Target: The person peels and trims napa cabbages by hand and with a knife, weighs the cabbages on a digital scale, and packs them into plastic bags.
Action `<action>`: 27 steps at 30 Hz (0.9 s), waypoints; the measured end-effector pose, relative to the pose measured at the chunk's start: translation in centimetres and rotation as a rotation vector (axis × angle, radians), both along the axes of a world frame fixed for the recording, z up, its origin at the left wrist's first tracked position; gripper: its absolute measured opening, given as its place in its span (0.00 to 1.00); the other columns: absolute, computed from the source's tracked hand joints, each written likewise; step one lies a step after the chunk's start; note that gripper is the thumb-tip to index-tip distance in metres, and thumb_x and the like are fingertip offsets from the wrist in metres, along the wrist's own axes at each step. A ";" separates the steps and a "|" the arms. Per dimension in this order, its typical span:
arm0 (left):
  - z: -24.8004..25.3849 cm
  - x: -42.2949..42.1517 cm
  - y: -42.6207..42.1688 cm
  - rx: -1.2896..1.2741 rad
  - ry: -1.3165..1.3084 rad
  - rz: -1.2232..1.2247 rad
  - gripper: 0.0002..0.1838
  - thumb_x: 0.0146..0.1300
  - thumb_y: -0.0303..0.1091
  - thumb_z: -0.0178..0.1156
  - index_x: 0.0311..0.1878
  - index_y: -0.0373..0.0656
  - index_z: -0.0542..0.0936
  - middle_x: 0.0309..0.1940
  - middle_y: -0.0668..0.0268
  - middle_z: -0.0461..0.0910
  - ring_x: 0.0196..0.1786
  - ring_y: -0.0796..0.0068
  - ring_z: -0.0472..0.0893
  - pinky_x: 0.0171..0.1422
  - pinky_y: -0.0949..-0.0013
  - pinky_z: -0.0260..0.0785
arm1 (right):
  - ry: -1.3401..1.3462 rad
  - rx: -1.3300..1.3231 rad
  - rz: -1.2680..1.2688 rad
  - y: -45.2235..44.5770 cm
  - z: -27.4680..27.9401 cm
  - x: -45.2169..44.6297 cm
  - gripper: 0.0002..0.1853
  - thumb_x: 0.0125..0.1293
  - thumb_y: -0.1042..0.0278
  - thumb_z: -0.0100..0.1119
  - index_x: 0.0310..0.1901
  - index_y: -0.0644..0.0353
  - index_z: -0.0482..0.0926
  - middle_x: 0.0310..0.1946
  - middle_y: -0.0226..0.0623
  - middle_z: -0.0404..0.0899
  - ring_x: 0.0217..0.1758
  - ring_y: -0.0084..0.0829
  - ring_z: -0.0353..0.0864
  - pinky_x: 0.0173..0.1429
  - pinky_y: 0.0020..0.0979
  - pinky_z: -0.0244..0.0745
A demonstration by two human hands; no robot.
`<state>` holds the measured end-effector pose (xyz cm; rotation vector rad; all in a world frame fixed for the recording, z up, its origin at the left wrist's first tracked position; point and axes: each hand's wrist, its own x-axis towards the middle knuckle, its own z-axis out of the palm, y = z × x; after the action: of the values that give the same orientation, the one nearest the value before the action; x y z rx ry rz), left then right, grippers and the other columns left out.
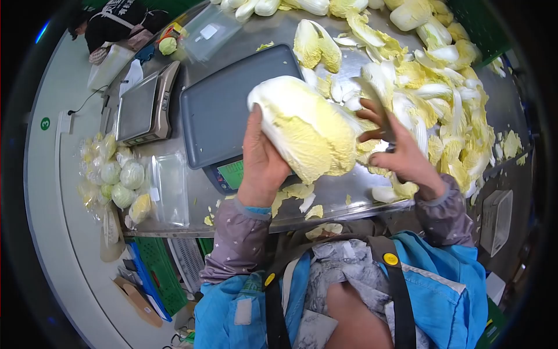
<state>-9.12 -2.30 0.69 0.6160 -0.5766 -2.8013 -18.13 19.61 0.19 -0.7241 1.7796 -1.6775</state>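
My left hand (263, 163) grips a napa cabbage (305, 125) from its left side and underneath. The cabbage is held tilted above the table, with its white base at the upper left and its yellow leaves at the lower right. In my right hand (410, 160) is a knife (378, 99), its blade pointing up and to the left. Some fingers of that hand are lifted off the handle, close to the cabbage's right side. Behind the cabbage stands a scale with a grey tray (226, 104) and a lit green display (233, 174).
Loose cabbage leaves (447, 110) pile up on the right, with whole napa cabbages (410, 14) behind. A second scale (145, 107) stands left, near wrapped round cabbages (123, 177) and plastic bags (170, 189). Another person (119, 29) is at the far left.
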 end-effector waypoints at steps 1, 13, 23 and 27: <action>-0.3 0.1 0.0 -0.014 0.026 -0.065 0.26 0.66 0.44 0.51 0.62 0.38 0.62 0.60 0.56 0.66 0.63 0.59 0.66 0.68 0.52 0.57 | -0.095 0.009 0.020 -1.5 0.3 0.8 0.42 0.46 0.65 0.65 0.65 0.60 0.58 0.55 0.40 0.69 0.52 0.30 0.71 0.54 0.27 0.68; -4.9 2.6 -6.5 -1.054 -0.167 -0.095 0.25 0.65 0.38 0.53 0.60 0.31 0.63 0.54 0.55 0.71 0.56 0.68 0.71 0.62 0.69 0.61 | 0.206 0.003 -0.121 -16.0 -5.2 0.8 0.34 0.53 0.71 0.64 0.61 0.66 0.59 0.50 0.46 0.73 0.51 0.31 0.75 0.53 0.29 0.71; -14.4 23.1 -30.0 -1.857 -1.030 0.103 0.16 0.55 0.31 0.58 0.48 0.37 0.77 0.43 0.51 0.78 0.47 0.55 0.78 0.53 0.62 0.69 | 0.257 0.341 -0.284 -10.3 -1.9 1.3 0.22 0.58 0.71 0.58 0.55 0.66 0.69 0.48 0.38 0.75 0.34 0.24 0.76 0.43 0.28 0.70; -17.7 29.7 -33.5 -2.112 -1.237 -0.335 0.20 0.49 0.32 0.63 0.46 0.37 0.71 0.40 0.47 0.75 0.45 0.47 0.75 0.50 0.56 0.68 | 0.134 0.385 -0.346 -7.6 -3.0 1.6 0.17 0.61 0.70 0.55 0.51 0.65 0.71 0.45 0.36 0.77 0.31 0.18 0.75 0.24 0.19 0.66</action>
<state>20.61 -35.82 -17.04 1.2868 -2.8796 -0.2209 -16.52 12.02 -2.76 -0.3787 2.3415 -1.4453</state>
